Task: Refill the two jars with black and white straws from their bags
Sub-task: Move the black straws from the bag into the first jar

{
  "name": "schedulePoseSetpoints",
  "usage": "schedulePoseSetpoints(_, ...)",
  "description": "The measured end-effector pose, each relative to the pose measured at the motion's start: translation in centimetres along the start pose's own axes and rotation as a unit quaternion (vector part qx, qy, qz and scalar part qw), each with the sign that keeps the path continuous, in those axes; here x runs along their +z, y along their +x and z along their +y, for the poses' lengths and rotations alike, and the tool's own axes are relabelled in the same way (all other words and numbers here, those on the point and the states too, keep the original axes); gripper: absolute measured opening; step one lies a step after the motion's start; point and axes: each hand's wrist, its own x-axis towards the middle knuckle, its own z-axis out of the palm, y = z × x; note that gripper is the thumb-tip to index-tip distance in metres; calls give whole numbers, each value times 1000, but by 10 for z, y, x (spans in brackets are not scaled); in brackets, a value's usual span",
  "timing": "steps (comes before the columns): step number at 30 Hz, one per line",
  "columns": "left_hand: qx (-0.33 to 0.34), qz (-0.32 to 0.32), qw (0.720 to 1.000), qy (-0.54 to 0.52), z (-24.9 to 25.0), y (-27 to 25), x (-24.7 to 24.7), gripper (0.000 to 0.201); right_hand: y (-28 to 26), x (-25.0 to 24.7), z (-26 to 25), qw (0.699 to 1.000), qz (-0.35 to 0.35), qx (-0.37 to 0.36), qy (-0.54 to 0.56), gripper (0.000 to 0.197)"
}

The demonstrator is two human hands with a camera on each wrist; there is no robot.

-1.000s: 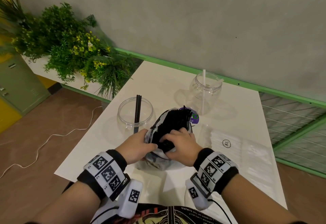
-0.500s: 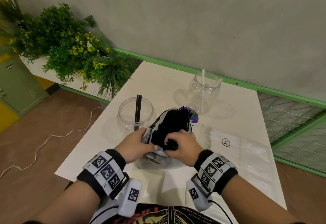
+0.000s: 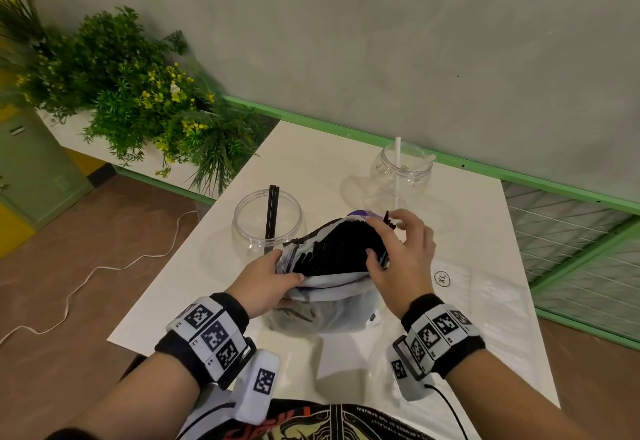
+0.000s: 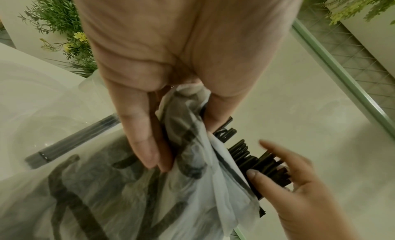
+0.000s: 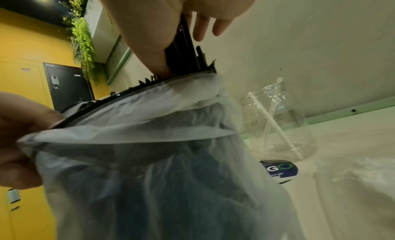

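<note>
A translucent plastic bag (image 3: 329, 308) full of black straws (image 3: 336, 249) stands near the front of the white table (image 3: 311, 162). My left hand (image 3: 277, 277) pinches the left edge of the bag's mouth (image 4: 183, 125). My right hand (image 3: 381, 238) has its thumb and fingers around the straw ends (image 5: 186, 57) sticking out at the right side. The left jar (image 3: 242, 231) holds two black straws (image 3: 272, 214). Farther back, the right jar (image 3: 415, 180) holds white straws (image 3: 397, 169). A flat clear bag of white straws (image 3: 485, 301) lies to the right.
Green plants (image 3: 138, 100) stand left of the table, beyond the left jar. A wall with a green rail (image 3: 519, 180) runs behind the table. A white cable (image 3: 86, 277) lies on the brown floor at the left. A wire grid (image 3: 571, 249) is at the right.
My right hand has moved from the middle of the bag's mouth to its right end and now grasps the straw ends. The bag's mouth is wider. My left hand keeps its hold.
</note>
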Motion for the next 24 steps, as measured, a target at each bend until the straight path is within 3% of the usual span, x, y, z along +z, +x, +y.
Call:
schedulePoseSetpoints(2, -2, 2, 1000, -4, 0, 0, 0, 28, 0, 2, 9, 999, -26, -29, -8, 52)
schedulePoseSetpoints(5, -6, 1, 1000, -12, 1, -1, 0, 29, 0, 5, 15, 996, -66, -45, 46, 60)
schedulePoseSetpoints(8, -26, -6, 1000, -11, 4, -3, 2, 28, -2, 6, 13, 989, -76, 39, 121, 64)
schedulePoseSetpoints(11, -53, -6, 998, -21, 7, -5, 4, 28, 0, 8, 9, 957, -125, 115, 233, 56)
schedulePoseSetpoints(14, -29, 3, 999, -43, 4, -2, 2, 39, 4, 4, 1, 960, -120, 75, 240, 39)
schedulePoseSetpoints(17, -23, 0, 995, -97, 7, -7, 5, 44, 3, -1, -2, 955, -102, 65, 271, 34)
schedulePoseSetpoints(22, -31, 18, 986, -163, 7, -10, 11, 45, -1, 1, 10, 954, -137, 90, 252, 53)
schedulePoseSetpoints(24, -37, 23, 983, -179, 8, -9, 12, 37, -2, -3, 8, 964, -113, 78, 229, 56)
